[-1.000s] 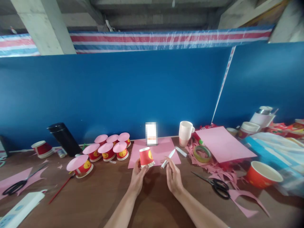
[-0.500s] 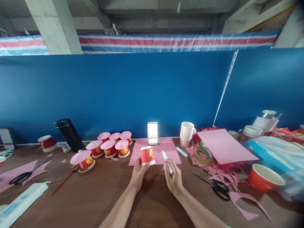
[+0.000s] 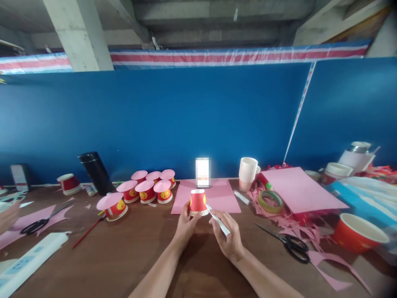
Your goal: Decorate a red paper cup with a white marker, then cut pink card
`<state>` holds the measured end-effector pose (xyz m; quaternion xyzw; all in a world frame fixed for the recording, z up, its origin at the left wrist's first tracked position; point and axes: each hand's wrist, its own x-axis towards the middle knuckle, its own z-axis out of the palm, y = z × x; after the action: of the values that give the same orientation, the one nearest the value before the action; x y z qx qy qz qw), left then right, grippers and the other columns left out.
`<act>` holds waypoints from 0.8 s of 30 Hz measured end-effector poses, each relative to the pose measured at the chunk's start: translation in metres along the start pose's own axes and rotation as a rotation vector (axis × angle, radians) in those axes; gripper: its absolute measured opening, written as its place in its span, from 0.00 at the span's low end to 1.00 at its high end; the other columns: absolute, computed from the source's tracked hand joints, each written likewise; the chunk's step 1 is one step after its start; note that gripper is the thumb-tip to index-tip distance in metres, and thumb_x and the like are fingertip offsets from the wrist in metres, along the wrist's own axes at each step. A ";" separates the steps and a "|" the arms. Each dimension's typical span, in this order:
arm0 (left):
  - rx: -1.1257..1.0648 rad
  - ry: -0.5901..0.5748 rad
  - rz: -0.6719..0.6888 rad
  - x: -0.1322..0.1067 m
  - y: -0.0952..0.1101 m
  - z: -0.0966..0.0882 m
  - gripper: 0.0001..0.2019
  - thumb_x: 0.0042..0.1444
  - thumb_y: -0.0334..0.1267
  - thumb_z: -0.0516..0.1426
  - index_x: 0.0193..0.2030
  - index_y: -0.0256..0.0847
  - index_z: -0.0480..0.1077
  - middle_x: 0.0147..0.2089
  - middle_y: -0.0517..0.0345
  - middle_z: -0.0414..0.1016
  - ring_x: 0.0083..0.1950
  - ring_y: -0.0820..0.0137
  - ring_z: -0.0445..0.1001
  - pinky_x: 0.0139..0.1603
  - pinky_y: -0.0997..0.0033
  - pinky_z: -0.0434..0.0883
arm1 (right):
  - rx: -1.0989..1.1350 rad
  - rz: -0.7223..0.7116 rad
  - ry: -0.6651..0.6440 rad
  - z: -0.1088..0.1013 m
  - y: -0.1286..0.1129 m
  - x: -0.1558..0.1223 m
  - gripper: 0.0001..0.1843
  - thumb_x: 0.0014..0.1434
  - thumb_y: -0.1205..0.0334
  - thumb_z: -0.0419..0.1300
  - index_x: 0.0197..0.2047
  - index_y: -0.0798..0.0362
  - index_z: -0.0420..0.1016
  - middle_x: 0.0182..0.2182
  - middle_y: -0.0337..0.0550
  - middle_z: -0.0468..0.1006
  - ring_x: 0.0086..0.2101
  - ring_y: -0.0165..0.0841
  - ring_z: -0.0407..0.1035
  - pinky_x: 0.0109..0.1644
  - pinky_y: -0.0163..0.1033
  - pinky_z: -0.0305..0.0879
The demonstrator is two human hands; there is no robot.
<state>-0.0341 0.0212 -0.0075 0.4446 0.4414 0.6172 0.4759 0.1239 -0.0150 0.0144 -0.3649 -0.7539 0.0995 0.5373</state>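
Note:
My left hand (image 3: 185, 224) grips an upside-down red paper cup (image 3: 197, 202) with a yellow emblem, holding it on the lower edge of a pink paper sheet (image 3: 217, 194). My right hand (image 3: 228, 236) is closed round a white pen-like stick (image 3: 218, 220), its tip touching the cup's rim at the right. A white cap (image 3: 241, 197) lies on the table to the right of the sheet.
Several red cups with pink paper discs (image 3: 145, 191) stand at the left by a black flask (image 3: 95, 173). Tape roll (image 3: 270, 201), black scissors (image 3: 291, 244), pink paper (image 3: 300, 190) and scraps lie right. A red bowl (image 3: 359, 233), white cups (image 3: 247, 173), another scissors (image 3: 37, 223), a power strip (image 3: 27, 265).
My right hand lifted the white stick off the pink sheet, turned it and brought its tip to the cup's rim. The left hand kept the cup and set it down on the sheet's edge.

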 end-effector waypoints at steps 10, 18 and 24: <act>0.110 -0.085 0.034 -0.002 0.003 0.003 0.23 0.44 0.38 0.60 0.50 0.37 0.65 0.43 0.50 0.74 0.43 0.63 0.73 0.43 0.68 0.68 | -0.046 0.063 0.011 0.005 -0.001 0.003 0.09 0.59 0.65 0.49 0.40 0.52 0.68 0.31 0.44 0.74 0.32 0.33 0.70 0.38 0.36 0.67; 0.160 -0.080 0.034 -0.002 0.004 0.002 0.25 0.44 0.38 0.60 0.51 0.38 0.65 0.42 0.51 0.75 0.41 0.63 0.73 0.41 0.69 0.68 | -0.032 0.087 0.068 0.004 0.002 0.004 0.10 0.58 0.65 0.51 0.41 0.53 0.70 0.33 0.45 0.75 0.32 0.32 0.71 0.38 0.35 0.68; 0.170 -0.100 0.033 -0.003 0.004 0.003 0.28 0.44 0.39 0.60 0.54 0.38 0.62 0.45 0.50 0.74 0.45 0.62 0.72 0.46 0.67 0.67 | 0.017 0.113 0.044 0.004 0.007 0.001 0.14 0.59 0.65 0.50 0.48 0.54 0.67 0.40 0.48 0.73 0.39 0.35 0.70 0.44 0.39 0.66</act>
<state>-0.0313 0.0183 -0.0032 0.5206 0.4605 0.5625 0.4478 0.1230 -0.0081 0.0098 -0.4042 -0.7192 0.1280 0.5505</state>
